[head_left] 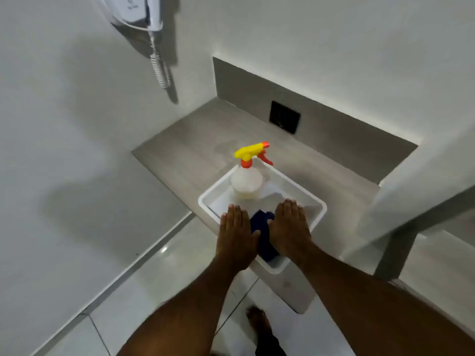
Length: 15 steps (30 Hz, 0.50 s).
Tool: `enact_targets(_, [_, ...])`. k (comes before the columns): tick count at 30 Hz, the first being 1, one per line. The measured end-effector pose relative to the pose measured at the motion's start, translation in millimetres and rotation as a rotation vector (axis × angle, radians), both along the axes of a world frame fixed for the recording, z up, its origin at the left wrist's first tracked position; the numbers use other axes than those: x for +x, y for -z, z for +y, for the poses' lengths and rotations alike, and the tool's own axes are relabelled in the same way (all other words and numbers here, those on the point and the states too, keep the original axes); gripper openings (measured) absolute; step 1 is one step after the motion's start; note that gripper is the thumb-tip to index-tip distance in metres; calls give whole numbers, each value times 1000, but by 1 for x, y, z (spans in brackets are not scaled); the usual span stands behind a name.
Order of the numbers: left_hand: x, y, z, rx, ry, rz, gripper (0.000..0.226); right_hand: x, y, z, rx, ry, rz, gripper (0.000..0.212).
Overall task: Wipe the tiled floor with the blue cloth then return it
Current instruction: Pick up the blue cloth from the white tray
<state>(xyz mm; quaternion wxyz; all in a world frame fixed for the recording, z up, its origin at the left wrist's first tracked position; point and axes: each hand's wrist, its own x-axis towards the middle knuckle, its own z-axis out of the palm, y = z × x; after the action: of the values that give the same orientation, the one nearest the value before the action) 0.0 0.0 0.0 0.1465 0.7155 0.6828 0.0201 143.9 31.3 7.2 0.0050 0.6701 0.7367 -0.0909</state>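
Both hands flat, fingers released: left hand (237,236), right hand (290,227) flanking blue cloth (262,235) in white tub (318,205) on worktop (195,147).

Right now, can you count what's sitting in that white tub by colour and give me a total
Blue: 1, the blue cloth, lying between the left hand and right hand
Translucent white with yellow and orange trigger: 1, the spray bottle
Total: 2 things in the white tub

Both hands cover most of the blue cloth (259,222); the wall unit (133,11) is cut off by the top edge.
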Motion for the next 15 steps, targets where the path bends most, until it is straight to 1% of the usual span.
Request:
enact_targets(2, [11,4,10,-53,37,67,66,6,7,3,-106,42,-67,73])
enact_targets(3, [15,5,14,-81,45,112,65,10,13,3,-141,36,-99,72])
enact_targets(7, [22,2,29,-217,21,196,61,10,19,7,-168,-40,-153,57])
enact_targets(10, [27,0,37,-303,-13,175,55,7,14,13,-176,-45,-130,45])
enact_targets(12, [28,-5,40,-314,-21,155,48,4,6,14,-168,-35,-107,40])
enact_targets(13, [28,-9,42,-297,-20,141,43,2,-1,15,-164,-5,-71,36])
enact_targets(15, [20,-21,46,-204,-26,78,39,-5,-16,18,-131,104,66,29])
